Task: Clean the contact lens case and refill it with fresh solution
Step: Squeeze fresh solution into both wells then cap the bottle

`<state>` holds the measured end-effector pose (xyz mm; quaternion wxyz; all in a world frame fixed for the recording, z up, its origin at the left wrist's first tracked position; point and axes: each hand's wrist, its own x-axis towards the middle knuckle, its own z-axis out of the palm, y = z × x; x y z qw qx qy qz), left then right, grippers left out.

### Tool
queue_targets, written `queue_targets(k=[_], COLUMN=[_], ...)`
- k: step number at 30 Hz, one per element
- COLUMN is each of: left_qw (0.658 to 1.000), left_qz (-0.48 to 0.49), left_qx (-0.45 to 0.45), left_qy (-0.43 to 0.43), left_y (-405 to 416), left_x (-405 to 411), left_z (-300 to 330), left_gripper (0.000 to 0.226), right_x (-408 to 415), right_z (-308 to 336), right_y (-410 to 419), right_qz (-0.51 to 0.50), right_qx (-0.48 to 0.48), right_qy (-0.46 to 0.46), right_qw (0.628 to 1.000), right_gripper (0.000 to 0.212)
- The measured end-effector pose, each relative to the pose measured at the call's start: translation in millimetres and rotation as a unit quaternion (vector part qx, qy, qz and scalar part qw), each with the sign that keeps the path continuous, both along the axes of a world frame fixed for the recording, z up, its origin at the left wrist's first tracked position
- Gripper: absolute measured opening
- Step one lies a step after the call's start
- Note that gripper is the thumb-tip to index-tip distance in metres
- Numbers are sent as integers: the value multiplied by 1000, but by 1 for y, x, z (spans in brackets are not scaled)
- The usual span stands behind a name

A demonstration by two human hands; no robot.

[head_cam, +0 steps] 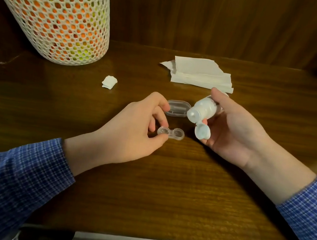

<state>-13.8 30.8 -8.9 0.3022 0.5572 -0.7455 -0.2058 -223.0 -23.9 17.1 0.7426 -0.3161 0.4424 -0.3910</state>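
A clear two-well contact lens case lies on the wooden table. My left hand pinches its left well between thumb and fingers. My right hand holds a small white solution bottle, tilted with its nozzle pointing down-left, just above and to the right of the case. The bottle's flip cap hangs open below the nozzle. A clear oval lid or outer box rests on the table just behind the case.
A stack of white paper tissues lies at the back right. A small crumpled wad of tissue sits left of centre. A white perforated basket stands at the back left. The table's front edge runs along the bottom.
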Motion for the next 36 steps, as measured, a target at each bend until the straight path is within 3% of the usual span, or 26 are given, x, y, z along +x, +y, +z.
queue_targets(k=[7,19,36], left_qw=[1000,1000,1000], left_qz=[-18,-12,-13], left_qx=[-8,0,-5], left_qy=[-18,-13,-19], left_y=[5,5,6], left_x=[3,1,-1], left_z=[3,7,7], left_gripper=[53,51,50], right_x=[6,11,16], right_z=[-4,-6,-7], right_y=[-5,4,8], right_qz=[7,13,12], right_qx=[-68,-184,-228], right_qy=[81,170,220], right_qw=[994,968,948], right_gripper=[44,29,36])
